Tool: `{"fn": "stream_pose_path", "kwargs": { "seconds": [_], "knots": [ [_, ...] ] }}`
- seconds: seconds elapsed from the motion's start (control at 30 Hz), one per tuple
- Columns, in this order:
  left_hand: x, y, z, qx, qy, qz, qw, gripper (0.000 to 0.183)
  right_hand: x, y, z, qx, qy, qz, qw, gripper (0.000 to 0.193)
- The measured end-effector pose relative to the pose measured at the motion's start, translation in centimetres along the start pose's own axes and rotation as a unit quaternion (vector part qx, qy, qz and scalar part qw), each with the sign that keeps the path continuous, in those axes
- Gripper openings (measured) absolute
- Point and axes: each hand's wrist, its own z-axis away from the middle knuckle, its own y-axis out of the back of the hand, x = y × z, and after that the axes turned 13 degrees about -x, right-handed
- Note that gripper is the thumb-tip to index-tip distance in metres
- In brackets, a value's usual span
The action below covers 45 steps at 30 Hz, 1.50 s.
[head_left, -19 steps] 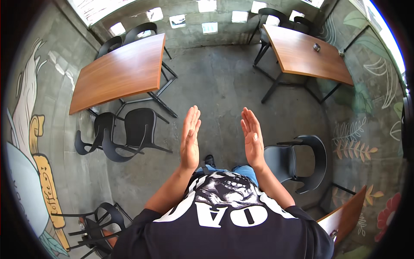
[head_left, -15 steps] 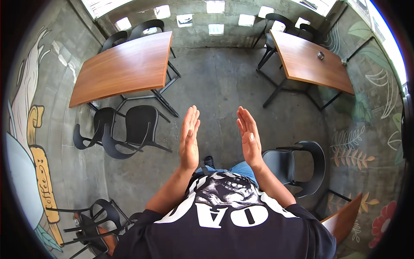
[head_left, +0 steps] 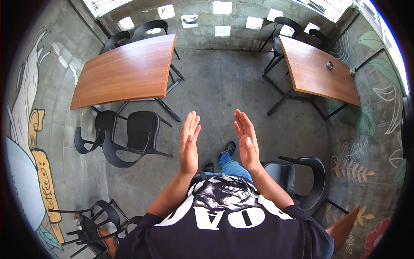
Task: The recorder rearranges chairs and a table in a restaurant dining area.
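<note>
My left hand [head_left: 189, 144] is raised in front of my body, its fingers stretched out and pointing away from me. Facing it, my right hand [head_left: 247, 142] is held up the same way, palm turned inward. A gap separates the two palms, and bare floor [head_left: 211, 99] shows between and beyond them. Neither hand holds or touches anything. Below them are my blue jeans [head_left: 233, 167] and dark shoes [head_left: 229, 148]. The nearest furniture to my right hand is a black chair [head_left: 317, 181].
A wooden table [head_left: 125, 69] stands far left, with black chairs [head_left: 142, 131] on its near side. Another wooden table [head_left: 317, 64] at far right bears a small metallic object [head_left: 329, 65]. More black chairs [head_left: 101, 220] stand at lower left; a table corner [head_left: 345, 228] shows at lower right. Painted walls flank me.
The tables and chairs have shifted slightly down in view. One foot has come forward and its shoe now shows. My hands stay raised and apart, slightly lower in view.
</note>
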Motion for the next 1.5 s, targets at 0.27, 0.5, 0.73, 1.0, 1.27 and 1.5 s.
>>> {"fn": "stream_pose_path", "kwargs": {
  "seconds": [0.27, 0.5, 0.73, 1.0, 1.27, 1.5],
  "knots": [
    [-2.6, -2.0, -9.4, -0.021, 0.031, -0.004, 0.999, 0.067, -0.1, 7.7, -5.3, 0.056, 0.000, -0.015, 0.998, 0.084],
    [-4.3, -5.0, -15.9, -0.034, 0.023, -0.002, 0.999, 0.067, -0.5, 13.4, -8.7, 0.058, 0.005, -0.021, 0.998, 0.083],
    [-6.0, -5.7, -21.3, -0.031, 0.046, 0.004, 0.998, 0.069, -0.7, 17.9, -11.7, 0.078, 0.010, -0.010, 0.997, 0.083],
    [-8.5, -3.9, -27.1, -0.028, 0.057, 0.013, 0.998, 0.071, 0.8, 20.9, -18.0, 0.093, 0.014, 0.013, 0.995, 0.085],
    [-10.7, 1.9, -36.9, -0.015, 0.011, 0.055, 0.998, 0.071, 3.3, 23.3, -27.1, 0.080, 0.001, 0.044, 0.996, 0.084],
    [-11.9, 5.6, -45.2, -0.050, 0.039, 0.054, 0.997, 0.071, 5.7, 25.5, -35.3, 0.106, 0.020, 0.046, 0.993, 0.084]
  ]
}}
